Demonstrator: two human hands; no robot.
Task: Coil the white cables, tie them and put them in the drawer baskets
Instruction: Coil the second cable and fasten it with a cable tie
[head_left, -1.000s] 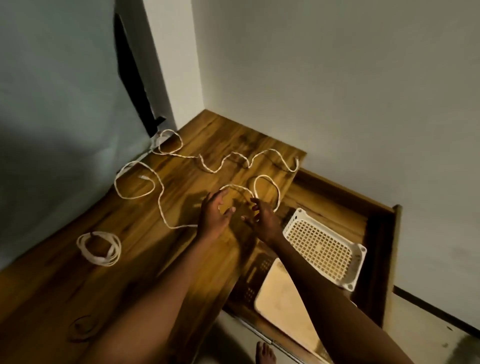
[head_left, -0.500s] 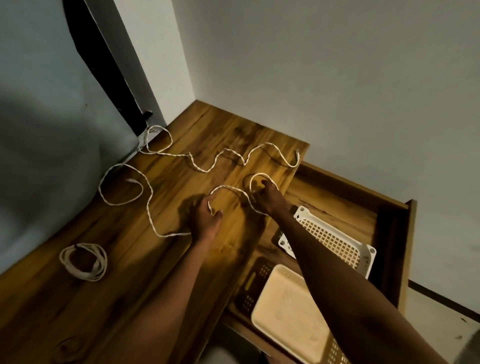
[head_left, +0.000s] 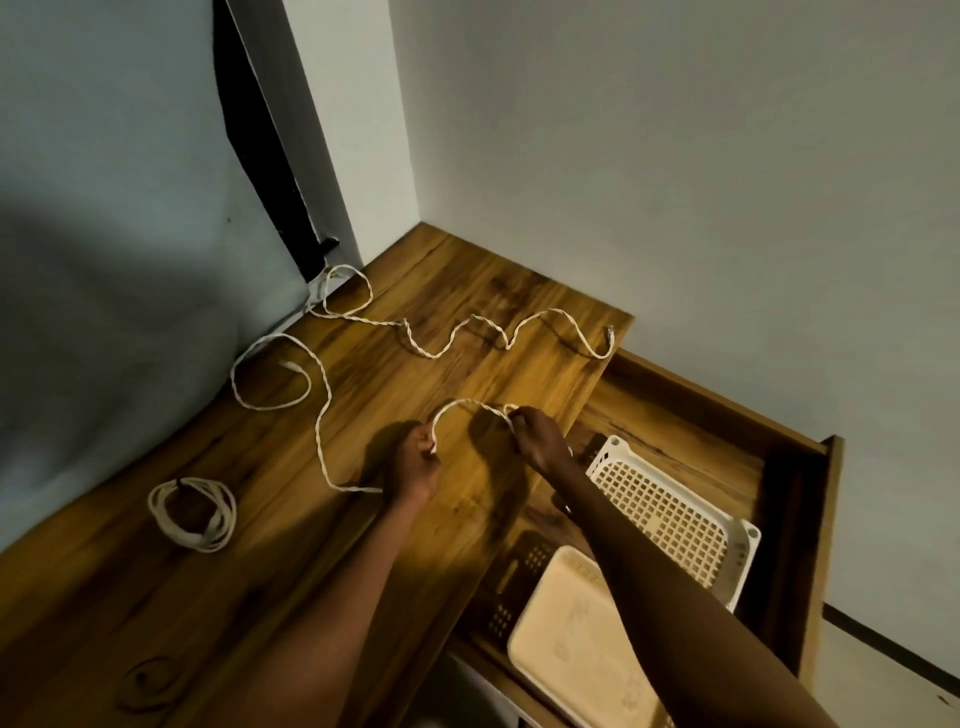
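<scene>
Both hands are pinching the loose white cable (head_left: 322, 415) at centre frame: left hand (head_left: 415, 467) and right hand (head_left: 535, 441) holding an arched loop between them. Its remainder is snaking across the wooden desk (head_left: 156, 597) toward upper left.

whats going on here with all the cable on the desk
A person is starting to coil a long white cable sprawled over the wooden desk. The left hand and right hand each pinch it, an arch between them. One finished coil lies at the left. The baskets in the open drawer hold no cable.
</scene>
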